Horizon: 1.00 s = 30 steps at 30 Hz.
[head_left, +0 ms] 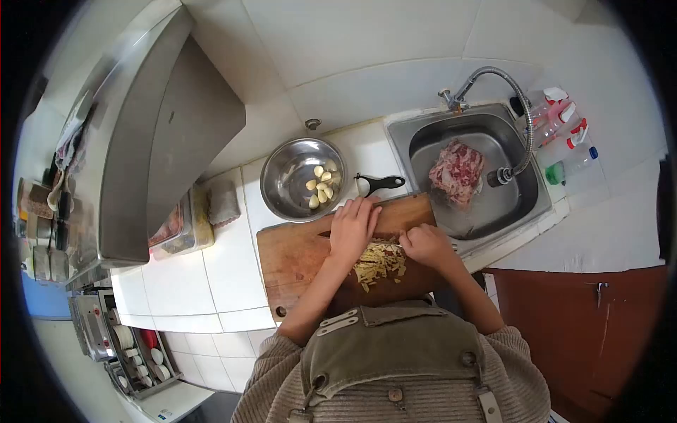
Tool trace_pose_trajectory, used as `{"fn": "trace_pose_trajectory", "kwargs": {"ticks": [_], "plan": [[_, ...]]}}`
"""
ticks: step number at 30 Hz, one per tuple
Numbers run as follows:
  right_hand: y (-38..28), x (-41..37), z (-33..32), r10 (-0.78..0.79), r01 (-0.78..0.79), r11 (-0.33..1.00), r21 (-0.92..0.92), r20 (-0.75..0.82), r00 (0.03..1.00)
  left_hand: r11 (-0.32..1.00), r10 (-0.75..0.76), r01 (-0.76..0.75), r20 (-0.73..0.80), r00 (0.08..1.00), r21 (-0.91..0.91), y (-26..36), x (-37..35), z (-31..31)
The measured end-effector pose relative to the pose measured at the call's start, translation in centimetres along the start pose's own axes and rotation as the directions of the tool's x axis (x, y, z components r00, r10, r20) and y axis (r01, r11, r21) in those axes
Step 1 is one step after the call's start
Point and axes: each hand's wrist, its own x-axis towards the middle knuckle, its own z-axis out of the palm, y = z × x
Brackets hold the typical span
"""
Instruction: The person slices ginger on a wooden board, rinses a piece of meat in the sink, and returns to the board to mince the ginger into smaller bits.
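Note:
On the wooden cutting board [296,257] lies a pile of pale yellow chopped pieces [377,266], cut into thin strips. My left hand [352,227] rests over the board's far part with fingers stretched out, pressing on what seems to be a knife's blade. Closed in a fist, my right hand [427,245] grips the knife at the board's right side; the knife is mostly hidden by both hands. Just beyond the board stands a steel bowl [282,180] with several peeled garlic cloves [323,189]. A peeler [383,183] with a black handle lies next to it.
Raw meat [457,173] sits in the steel sink [518,204], under a flexible faucet [525,127]. Spray bottles [564,141] stand right of it. A plastic container [180,229] is at left beneath a metal hood [134,162]. A dish rack [141,352] is lower left.

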Motion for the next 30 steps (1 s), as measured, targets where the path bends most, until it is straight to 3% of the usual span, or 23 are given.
{"fn": "trace_pose_trajectory", "kwargs": {"ticks": [7, 11, 12, 14, 16, 18, 21, 22, 30], "plan": [[-0.2, -1.3, 1.1, -0.074, 0.075, 0.997, 0.017, -0.056, 0.996, 0.998, -0.051, 0.051, -0.028, 0.998, 0.033, -0.1, -0.7, -0.6], [-0.9, -2.2, 0.1, -0.132, 0.13, 0.991, -0.024, -0.129, 0.983, 1.0, -0.006, 0.006, 0.003, 1.0, -0.009, 0.7, -1.0, -1.8], [-1.2, -2.2, -0.2, -0.087, 0.087, 0.996, -0.012, -0.046, 0.995, 0.999, -0.037, 0.037, -0.013, 0.999, -0.001, 0.3, -1.6, -1.2], [-0.9, -2.4, 1.1, -0.077, 0.077, 0.997, 0.025, -0.026, 0.997, 0.991, -0.134, 0.134, 0.014, 0.991, 0.011, 0.2, -2.2, -1.1], [-0.5, -2.5, 1.4, -0.076, 0.077, 0.996, 0.048, -0.024, 0.997, 0.996, -0.086, 0.086, 0.007, 0.996, 0.014, 1.3, -2.2, -2.1], [-0.8, -3.3, 0.6, -0.181, 0.178, 0.983, -0.041, -0.097, 0.979, 0.999, -0.05, 0.05, -0.022, 0.999, -0.02, 2.0, -2.3, -2.7], [-1.2, -3.4, 0.9, -0.076, 0.077, 0.997, 0.019, -0.022, 0.997, 0.988, -0.156, 0.157, 0.05, 0.987, -0.014, 1.7, -3.0, -1.8], [-1.3, -3.5, 0.7, -0.076, 0.076, 0.997, 0.019, -0.026, 0.997, 0.999, -0.045, 0.045, 0.011, 0.999, 0.014, 1.7, -2.9, -1.8], [-2.4, -4.2, 0.1, -0.075, 0.075, 0.997, 0.005, 0.052, 0.996, 0.997, -0.07, 0.069, 0.046, 0.996, 0.028, 2.1, -4.2, -2.6]]}}
